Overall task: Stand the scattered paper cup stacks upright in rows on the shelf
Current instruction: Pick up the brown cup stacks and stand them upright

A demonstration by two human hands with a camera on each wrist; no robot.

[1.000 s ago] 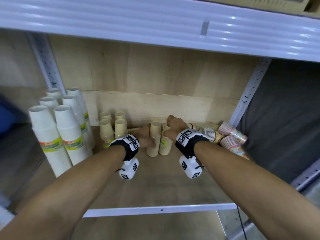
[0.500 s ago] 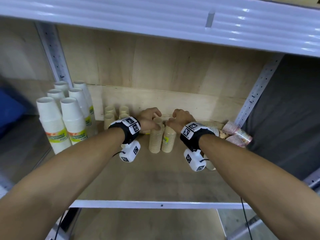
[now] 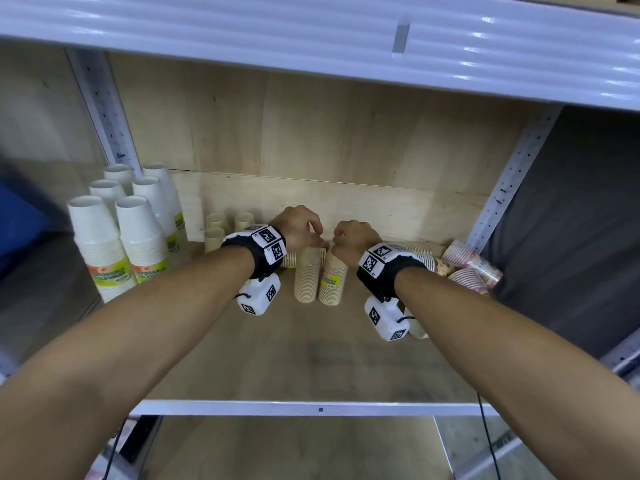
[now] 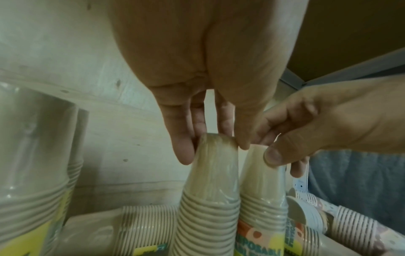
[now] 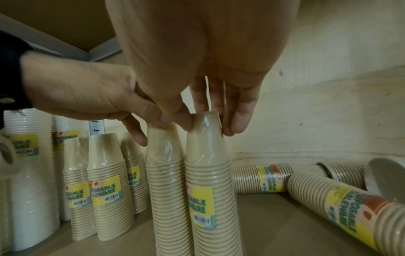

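Two wrapped tan paper cup stacks stand upright side by side mid-shelf, the left tan stack (image 3: 306,278) (image 4: 210,181) (image 5: 166,173) and the right tan stack (image 3: 332,282) (image 5: 210,190) (image 4: 260,173). My left hand (image 3: 320,241) (image 4: 215,140) pinches the left stack's top between thumb and fingers. My right hand (image 3: 335,245) (image 5: 206,121) pinches the right stack's top the same way. Both stacks rest on the wooden shelf board (image 3: 311,358).
Tall white cup stacks (image 3: 114,244) stand in rows at the far left, short tan stacks (image 3: 214,233) (image 5: 105,190) beside them. Tan stacks (image 5: 263,178) (image 5: 342,213) lie on their sides behind and to the right. Pink patterned stacks (image 3: 471,265) lie by the right upright post (image 3: 509,188).
Both hands have slid up from the sides of the two tan stacks to pinch their tops. The stacks stand in about the same spot.
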